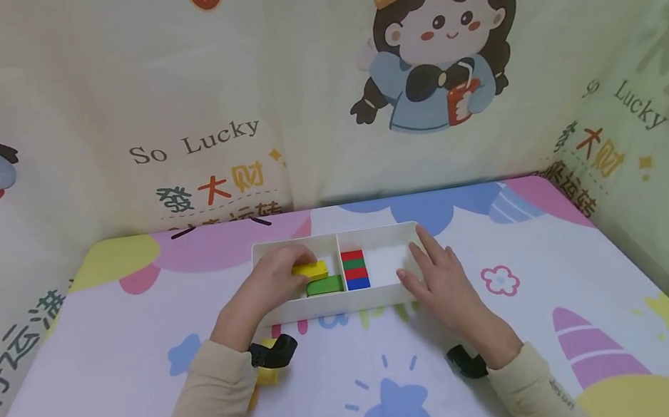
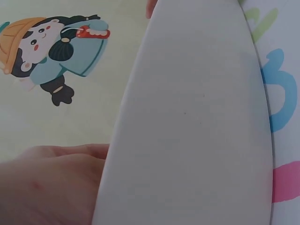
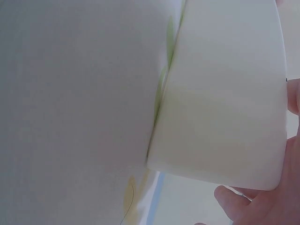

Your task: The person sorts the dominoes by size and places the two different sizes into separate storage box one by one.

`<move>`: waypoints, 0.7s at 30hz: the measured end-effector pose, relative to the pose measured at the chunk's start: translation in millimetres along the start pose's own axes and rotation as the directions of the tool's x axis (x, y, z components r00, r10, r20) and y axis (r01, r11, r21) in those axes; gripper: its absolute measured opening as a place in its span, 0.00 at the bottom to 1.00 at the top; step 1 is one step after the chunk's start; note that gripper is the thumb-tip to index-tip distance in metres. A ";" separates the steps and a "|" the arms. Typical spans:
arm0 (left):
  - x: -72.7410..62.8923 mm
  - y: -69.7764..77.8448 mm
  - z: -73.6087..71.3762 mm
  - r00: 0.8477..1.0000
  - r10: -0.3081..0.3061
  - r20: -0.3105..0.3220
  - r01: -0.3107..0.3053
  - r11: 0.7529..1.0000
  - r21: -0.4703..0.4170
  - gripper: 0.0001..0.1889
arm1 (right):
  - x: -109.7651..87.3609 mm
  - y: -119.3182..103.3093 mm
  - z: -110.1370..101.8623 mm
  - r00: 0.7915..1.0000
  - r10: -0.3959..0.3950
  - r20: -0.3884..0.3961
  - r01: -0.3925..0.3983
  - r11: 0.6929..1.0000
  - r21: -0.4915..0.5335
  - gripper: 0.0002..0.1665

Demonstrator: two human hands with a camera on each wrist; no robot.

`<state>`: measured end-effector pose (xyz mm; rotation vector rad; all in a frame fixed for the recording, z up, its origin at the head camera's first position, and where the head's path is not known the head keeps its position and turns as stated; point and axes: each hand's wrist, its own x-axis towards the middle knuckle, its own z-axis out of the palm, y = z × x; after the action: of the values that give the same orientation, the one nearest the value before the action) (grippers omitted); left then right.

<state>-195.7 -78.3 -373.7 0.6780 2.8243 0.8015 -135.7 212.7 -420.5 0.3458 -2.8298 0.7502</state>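
A white two-compartment box (image 1: 323,306) lies across the table. My left hand (image 1: 276,275) reaches into its left compartment and pinches a yellow block (image 1: 315,270). Directly below that block lies a green block (image 1: 324,286), near the front wall. Against the divider in the right compartment, red, green and blue blocks (image 1: 355,274) form a row. My right hand (image 1: 446,285) rests at the box's right end, fingers spread over the rim. In the left wrist view, the box's front wall (image 2: 187,112) hides my left fingertips and the blocks.
The tablecloth (image 1: 495,328) has a colourful printed pattern. A printed curtain (image 1: 315,81) stands behind the table and along its sides. Each wrist carries a small black camera mount, one by the left sleeve (image 1: 207,400) and one by the right sleeve (image 1: 532,381).
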 end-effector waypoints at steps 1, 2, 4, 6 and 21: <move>0.1 -0.6 0.7 1.000 -0.006 -0.006 0.006 1.000 0.002 0.14 | -0.4 -0.3 0.1 1.000 0.001 0.003 -0.001 1.000 0.002 0.40; 0.3 -1.2 1.4 1.000 -0.011 -0.013 0.011 1.000 0.007 0.14 | -0.6 -0.5 0.1 1.000 0.002 0.003 -0.002 1.000 -0.001 0.40; 1.1 -1.3 2.4 0.999 -0.016 -0.032 0.017 1.000 0.015 0.15 | -0.5 -0.9 -0.2 1.000 0.004 -0.003 -0.004 1.000 -0.005 0.40; 2.2 -1.2 3.1 0.999 -0.022 -0.050 0.023 1.000 0.020 0.15 | 0.0 -1.4 -0.7 1.000 0.003 -0.015 -0.003 1.000 -0.010 0.40; 5.9 -4.3 11.8 0.999 0.041 0.006 -0.041 0.999 0.018 0.14 | -3.3 -0.2 3.1 1.000 0.007 -0.001 -0.007 1.000 -0.010 0.40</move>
<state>-199.8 -73.4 -386.0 0.7415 2.8249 0.7792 -132.8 211.5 -423.9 0.3341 -2.8342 0.7368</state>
